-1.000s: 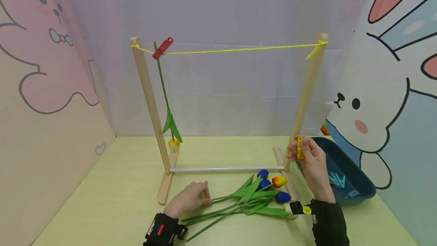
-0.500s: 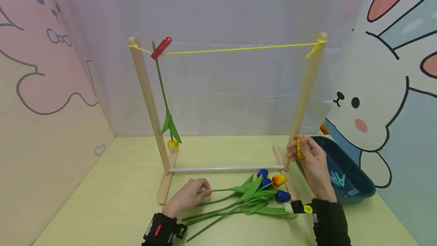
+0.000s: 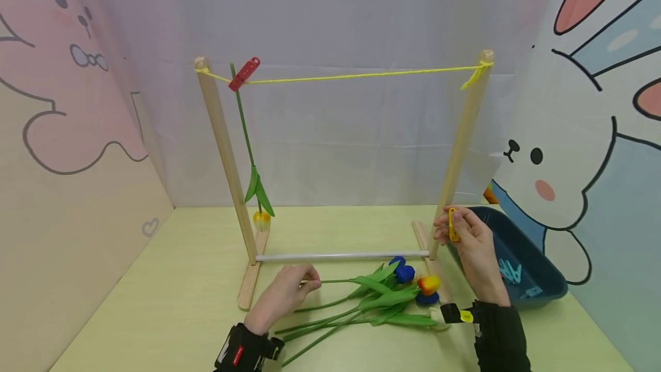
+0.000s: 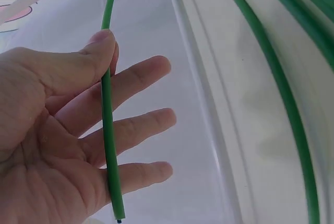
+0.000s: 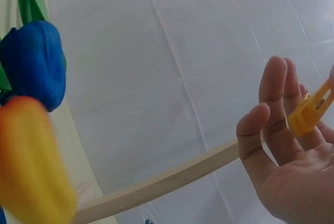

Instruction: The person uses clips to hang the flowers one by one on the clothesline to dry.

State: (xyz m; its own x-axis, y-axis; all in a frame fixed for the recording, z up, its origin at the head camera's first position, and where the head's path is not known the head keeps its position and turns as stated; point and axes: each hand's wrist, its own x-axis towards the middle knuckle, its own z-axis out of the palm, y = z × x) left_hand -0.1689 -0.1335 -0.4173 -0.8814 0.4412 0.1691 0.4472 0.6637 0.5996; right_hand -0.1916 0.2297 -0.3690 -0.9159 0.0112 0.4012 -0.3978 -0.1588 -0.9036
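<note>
My left hand [image 3: 284, 294] pinches one green stem [image 4: 108, 114] between thumb and forefinger, its other fingers spread in the left wrist view. That stem runs right into a pile of tulips with blue flowers [image 3: 405, 274] and a red-yellow flower [image 3: 428, 285] lying on the table. At the rack's right post, my right hand [image 3: 472, 245] holds a yellow clip [image 3: 453, 225], also visible in the right wrist view [image 5: 311, 108]. A red clip [image 3: 244, 74] fixes an upside-down tulip [image 3: 245, 131] to the yellow string [image 3: 361, 75] near its left end.
The wooden rack has a left post [image 3: 224, 154], a right post [image 3: 462, 148] and a white crossbar [image 3: 341, 256] low down. Behind my right hand sits a dark blue basin [image 3: 552, 280] with light blue clips [image 3: 510, 272]. A white sheet [image 3: 341, 142] hangs behind.
My left hand has risen slightly away from me with the pinched stem. The red-yellow flower has shifted right and nearer, and the blue flowers beside it have moved. My right hand has stayed nearly still.
</note>
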